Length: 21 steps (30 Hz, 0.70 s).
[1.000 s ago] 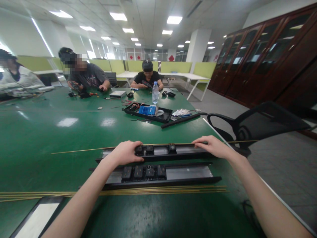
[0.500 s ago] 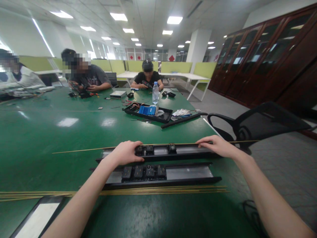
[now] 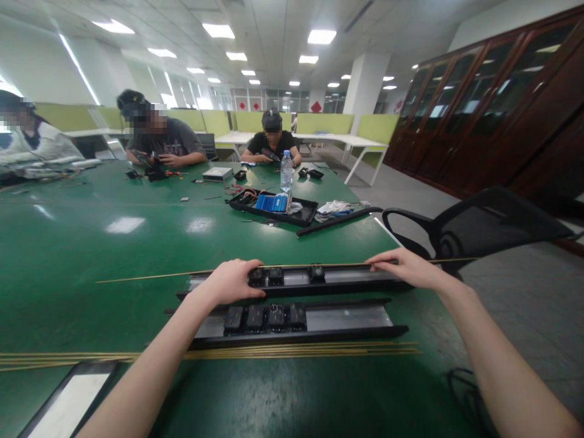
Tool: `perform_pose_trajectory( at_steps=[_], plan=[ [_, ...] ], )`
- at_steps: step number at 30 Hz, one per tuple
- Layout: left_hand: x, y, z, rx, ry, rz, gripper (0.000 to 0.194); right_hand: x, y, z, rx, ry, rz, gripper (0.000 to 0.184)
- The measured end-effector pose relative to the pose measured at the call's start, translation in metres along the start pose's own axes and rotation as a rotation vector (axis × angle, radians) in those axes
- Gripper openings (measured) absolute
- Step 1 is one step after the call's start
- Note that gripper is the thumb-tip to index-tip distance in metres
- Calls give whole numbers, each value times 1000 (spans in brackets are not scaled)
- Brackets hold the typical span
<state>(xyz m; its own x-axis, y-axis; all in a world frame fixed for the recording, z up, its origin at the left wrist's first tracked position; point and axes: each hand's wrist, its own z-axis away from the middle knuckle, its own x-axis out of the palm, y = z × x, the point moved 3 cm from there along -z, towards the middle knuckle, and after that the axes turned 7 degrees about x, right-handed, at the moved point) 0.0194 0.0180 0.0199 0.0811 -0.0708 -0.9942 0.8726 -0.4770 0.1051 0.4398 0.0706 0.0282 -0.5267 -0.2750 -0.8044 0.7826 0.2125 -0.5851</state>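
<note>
A long black channel (image 3: 351, 287) with a silvery floor lies across the table, several black block-like parts (image 3: 275, 276) set in it. My left hand (image 3: 233, 281) spans this channel near its left end, fingers on the far wall and thumb on the near wall. Along the far wall runs a thin brass-coloured rod (image 3: 150, 278), which reaches past the channel at both ends. My right hand (image 3: 406, 267) pinches the rod at the channel's right end; its lower fingers are partly hidden. Nearer to me is a second black channel (image 3: 347, 332), with similar black blocks (image 3: 276, 317) side by side.
Several brass-coloured rods (image 3: 292, 351) lie along the near side. A dark-framed white panel (image 3: 68, 401) is at the lower left. Beyond are a black tray (image 3: 303, 213), a water bottle (image 3: 286, 171) and gloves (image 3: 335, 210). A chair (image 3: 493, 225) stands right; people sit across the table.
My right hand has slid slightly to the right along the rod. My left hand, the channels and the rod look nearly unmoved. One person across the table has shifted their head.
</note>
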Motion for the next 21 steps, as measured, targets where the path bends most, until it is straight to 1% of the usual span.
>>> perform_pose_trajectory(
  at_steps=[5,13,21],
  plan=[
    [2,-2,-1,-2,-1,5,68,-5,5,2,26,-17,-9,42],
    [1,-1,0,-13,-18,12,69,-11,10,5,55,1,-7,40],
    [1,-1,0,-8,-11,12,70,-15,27,4,69,5,-7,40]
  ],
)
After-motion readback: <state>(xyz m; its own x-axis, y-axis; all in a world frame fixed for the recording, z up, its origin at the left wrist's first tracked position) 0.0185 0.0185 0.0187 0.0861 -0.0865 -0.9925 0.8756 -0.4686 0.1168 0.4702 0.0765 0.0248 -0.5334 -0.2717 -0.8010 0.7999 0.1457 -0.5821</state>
